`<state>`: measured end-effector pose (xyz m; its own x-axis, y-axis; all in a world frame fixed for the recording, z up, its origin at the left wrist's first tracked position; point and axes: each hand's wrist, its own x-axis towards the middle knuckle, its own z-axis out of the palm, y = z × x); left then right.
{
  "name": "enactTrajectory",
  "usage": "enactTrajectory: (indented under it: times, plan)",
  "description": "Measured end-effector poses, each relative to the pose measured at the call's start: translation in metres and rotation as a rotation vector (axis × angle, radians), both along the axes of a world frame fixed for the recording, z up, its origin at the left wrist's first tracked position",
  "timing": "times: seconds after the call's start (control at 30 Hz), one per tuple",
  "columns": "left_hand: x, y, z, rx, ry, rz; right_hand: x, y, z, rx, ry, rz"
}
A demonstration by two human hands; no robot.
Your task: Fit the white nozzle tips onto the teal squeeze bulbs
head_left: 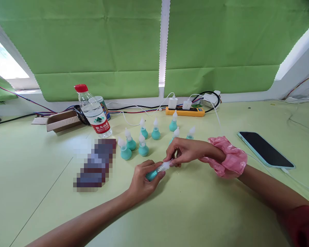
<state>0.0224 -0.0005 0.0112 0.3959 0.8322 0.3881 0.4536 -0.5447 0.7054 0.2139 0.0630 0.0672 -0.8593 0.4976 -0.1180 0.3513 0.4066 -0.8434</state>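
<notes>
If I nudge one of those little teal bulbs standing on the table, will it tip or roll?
Probably tips easily: each standing teal bulb carries a tall pale nozzle. Its round body would likely roll. Small beside the water bottle, so probably light.

Just beyond my left hand [144, 180] and right hand [185, 152], which together pinch the held bulb [154, 174], the standing bulbs [143, 148] crowd the way forward with only narrow gaps between them. The power strip [185, 111] lies behind them. Left of my left hand lies a blurred flat thing [95, 164], with the bottle [95, 115] beyond it. Right of my right hand, the phone [265, 149] and its cable [296, 179] are in the way. The table [190, 212] between my forearms lies open.
</notes>
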Motion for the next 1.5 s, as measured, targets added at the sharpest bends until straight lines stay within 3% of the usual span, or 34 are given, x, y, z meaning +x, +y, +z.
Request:
enactTrajectory:
  times: [0.13, 0.37, 0.6, 0.7, 0.83, 0.93, 1.03, 1.07, 1.1, 1.17, 1.2, 1.27, 1.37, 1.5]
  plan:
    - [-0.002, 0.0, -0.003, 0.036, -0.07, 0.045, -0.005, 0.0, -0.005, -0.172, 0.126, -0.094]
    - [-0.002, 0.001, -0.004, 0.119, -0.07, 0.045, -0.007, -0.01, -0.01, -0.288, 0.226, -0.175]
    - [-0.003, 0.0, -0.011, 0.384, -0.162, -0.044, -0.005, -0.02, -0.005, -0.246, 0.231, -0.172]
    - [-0.004, -0.001, -0.012, 0.422, -0.136, -0.069, -0.005, -0.024, -0.008, -0.187, 0.204, -0.178]
    - [-0.003, -0.001, -0.01, 0.389, -0.006, -0.077, -0.007, -0.046, -0.016, 0.084, 0.085, -0.26]
    - [-0.001, -0.001, -0.008, 0.337, 0.109, -0.065, 0.014, -0.066, -0.008, 0.551, 0.014, -0.448]
    - [0.0, -0.001, -0.008, 0.345, 0.189, -0.073, 0.073, -0.063, 0.009, 0.983, -0.05, -0.876]
    - [0.0, -0.001, -0.008, 0.355, 0.201, -0.072, 0.099, -0.056, 0.013, 1.093, -0.129, -1.082]
    - [0.0, 0.0, -0.008, 0.367, 0.208, -0.071, 0.126, -0.047, 0.015, 1.108, -0.295, -1.254]
    - [0.0, 0.0, -0.009, 0.396, 0.217, -0.076, 0.175, -0.029, 0.011, 0.884, -0.808, -1.366]
    - [0.001, 0.0, -0.009, 0.414, 0.221, -0.085, 0.195, -0.021, 0.006, 0.731, -1.023, -1.332]
    - [0.001, 0.0, -0.01, 0.444, 0.231, -0.105, 0.221, -0.01, -0.008, 0.485, -1.253, -1.244]
    - [0.001, 0.0, -0.009, 0.464, 0.233, -0.115, 0.234, -0.001, -0.028, 0.406, -1.32, -1.216]
    - [0.001, -0.001, -0.008, 0.465, 0.239, -0.127, 0.232, 0.013, -0.036, 0.403, -1.359, -1.162]
